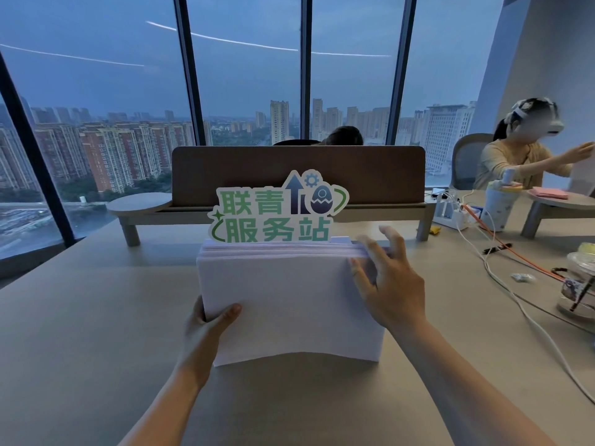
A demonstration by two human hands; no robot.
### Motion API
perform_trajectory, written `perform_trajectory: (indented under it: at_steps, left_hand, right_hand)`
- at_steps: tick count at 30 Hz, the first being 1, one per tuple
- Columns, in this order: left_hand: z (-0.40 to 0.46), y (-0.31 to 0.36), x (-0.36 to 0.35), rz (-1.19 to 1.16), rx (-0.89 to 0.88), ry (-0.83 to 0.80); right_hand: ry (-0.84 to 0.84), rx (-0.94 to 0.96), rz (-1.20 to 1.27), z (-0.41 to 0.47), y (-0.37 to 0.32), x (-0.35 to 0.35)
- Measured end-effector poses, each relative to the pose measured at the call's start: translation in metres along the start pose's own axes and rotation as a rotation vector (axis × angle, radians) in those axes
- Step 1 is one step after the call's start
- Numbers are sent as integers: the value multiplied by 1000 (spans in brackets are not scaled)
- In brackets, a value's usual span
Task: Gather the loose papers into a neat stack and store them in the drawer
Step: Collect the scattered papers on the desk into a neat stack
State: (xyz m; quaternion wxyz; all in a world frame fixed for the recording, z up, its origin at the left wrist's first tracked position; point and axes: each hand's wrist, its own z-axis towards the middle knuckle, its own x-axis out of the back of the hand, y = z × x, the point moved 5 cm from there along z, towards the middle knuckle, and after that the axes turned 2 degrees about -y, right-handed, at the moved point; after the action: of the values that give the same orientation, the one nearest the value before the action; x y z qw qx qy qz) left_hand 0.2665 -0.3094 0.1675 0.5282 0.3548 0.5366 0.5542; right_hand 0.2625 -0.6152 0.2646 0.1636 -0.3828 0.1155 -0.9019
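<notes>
Both forearms reach in; left hand (206, 329) pinches the paper stack (289, 304) at its lower left corner, thumb on front. Right hand (389, 284) rests on the stack's upper right edge, fingers (375, 252) spread. Stack stands upright on the surface (96, 317), green sign (277, 210) just beyond the fingers.

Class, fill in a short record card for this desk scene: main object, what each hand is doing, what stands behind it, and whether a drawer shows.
main object: paper stack, held upright on the desk
left hand: grips the stack's lower left edge
right hand: on the upper right corner, fingers spread
behind stack: green lettered sign
top edges: not yet flush
drawer: none in view
</notes>
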Motion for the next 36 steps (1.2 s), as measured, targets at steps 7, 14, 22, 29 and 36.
perform_trajectory:
  at_steps: [7,14,22,29,36]
  left_hand:
    - [-1,14,-2,11,-85,23]
    - [4,73,-12,342,-418,33]
    - [10,93,-14,666,-541,28]
    - [9,58,-6,248,-144,-17]
    - [11,25,-4,40,76,9]
  right_hand:
    - [-6,4,110,-1,-1,2]
    - [8,42,267,-1,1,1]
    - [51,95,381,-1,6,3]
    - [-189,-401,1230,-12,30,-23]
    - [-332,-489,1278,-40,42,-56]
